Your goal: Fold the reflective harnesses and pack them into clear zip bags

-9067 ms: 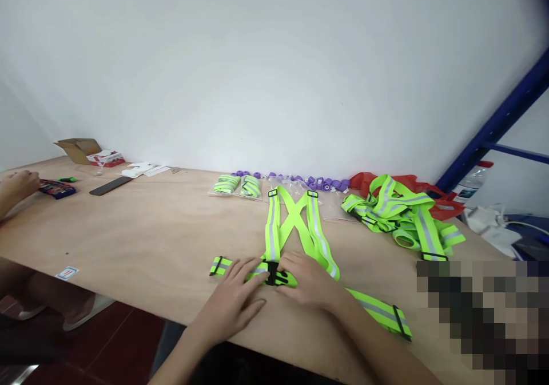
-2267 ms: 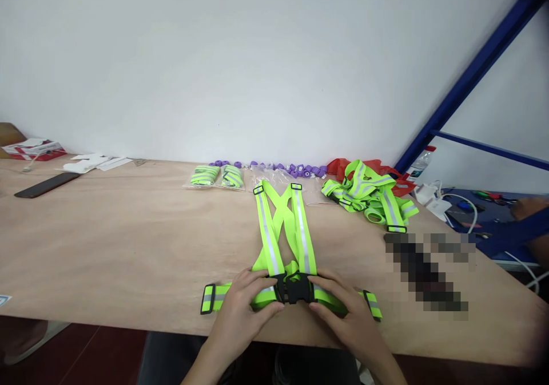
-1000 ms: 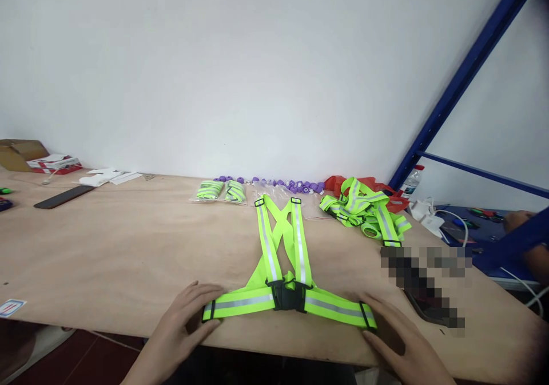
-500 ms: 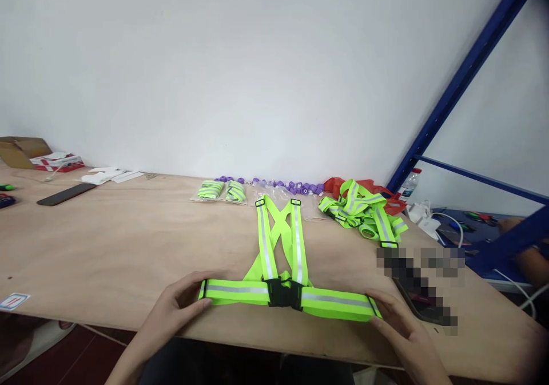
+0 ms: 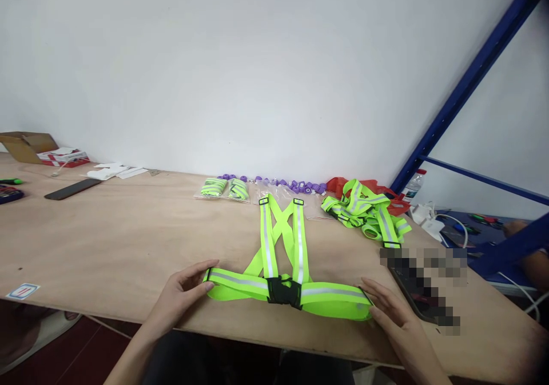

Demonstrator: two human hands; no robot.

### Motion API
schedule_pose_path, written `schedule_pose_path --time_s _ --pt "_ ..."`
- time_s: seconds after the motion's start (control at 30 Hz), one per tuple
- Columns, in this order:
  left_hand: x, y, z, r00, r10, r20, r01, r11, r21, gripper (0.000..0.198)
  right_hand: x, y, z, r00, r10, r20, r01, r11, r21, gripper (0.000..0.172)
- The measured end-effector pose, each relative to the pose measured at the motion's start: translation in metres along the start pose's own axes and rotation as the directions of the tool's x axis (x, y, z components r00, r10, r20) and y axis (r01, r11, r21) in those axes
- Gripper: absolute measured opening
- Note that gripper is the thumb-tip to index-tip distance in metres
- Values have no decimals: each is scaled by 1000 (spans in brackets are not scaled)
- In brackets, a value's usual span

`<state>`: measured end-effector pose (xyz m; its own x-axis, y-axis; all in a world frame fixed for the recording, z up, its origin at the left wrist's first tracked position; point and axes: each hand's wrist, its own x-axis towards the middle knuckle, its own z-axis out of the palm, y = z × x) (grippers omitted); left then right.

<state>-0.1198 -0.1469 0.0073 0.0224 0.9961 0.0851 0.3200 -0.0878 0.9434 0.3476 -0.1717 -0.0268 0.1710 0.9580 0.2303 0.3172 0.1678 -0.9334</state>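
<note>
A neon-yellow reflective strap vest [image 5: 281, 242] lies on the wooden table [image 5: 115, 242] in front of me, its crossed shoulder straps running away from me. Its waist belt stretches sideways near the front edge, joined in the middle by a closed black buckle [image 5: 283, 291]. My left hand [image 5: 180, 294] pinches the belt's left end by its black slider. My right hand [image 5: 386, 310] grips the belt's right end. The belt looks taut between the two hands.
A heap of more neon vests [image 5: 369, 210] lies on red cloth [image 5: 377, 189] at the back right. Two bagged vests [image 5: 225, 189] and purple small parts [image 5: 283, 183] line the wall. A phone [image 5: 72, 189], papers and a cardboard box [image 5: 26, 146] lie far left; blue shelving [image 5: 472, 82] stands right.
My hands left the buckle, slid outward to the belt's two ends and pulled it out straight. In the last half second they shifted slightly with the belt.
</note>
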Motion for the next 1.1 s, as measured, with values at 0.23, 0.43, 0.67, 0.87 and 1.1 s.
schedule_pose_path --time_s 0.23,0.43,0.67,0.87,1.1 --pt "-2 19 -9 986 61 154 -74 994 76 41 -2 3 -13 996 -3 88 10 997 -81 54" --pt "-3 26 -21 923 154 352 -242 945 220 37 -5 1 -28 987 28 158 12 969 -249 53" --pt "-1 21 -21 897 177 405 -326 884 336 41 -7 -18 -28 960 -45 275 167 884 -437 38" --pt "2 12 -23 888 223 403 -406 793 454 42 -5 -12 -30 952 -98 291 244 818 -521 40" --pt "5 1 -30 848 275 453 -499 704 506 45 -2 -9 -33 930 -100 353 289 791 -538 37"
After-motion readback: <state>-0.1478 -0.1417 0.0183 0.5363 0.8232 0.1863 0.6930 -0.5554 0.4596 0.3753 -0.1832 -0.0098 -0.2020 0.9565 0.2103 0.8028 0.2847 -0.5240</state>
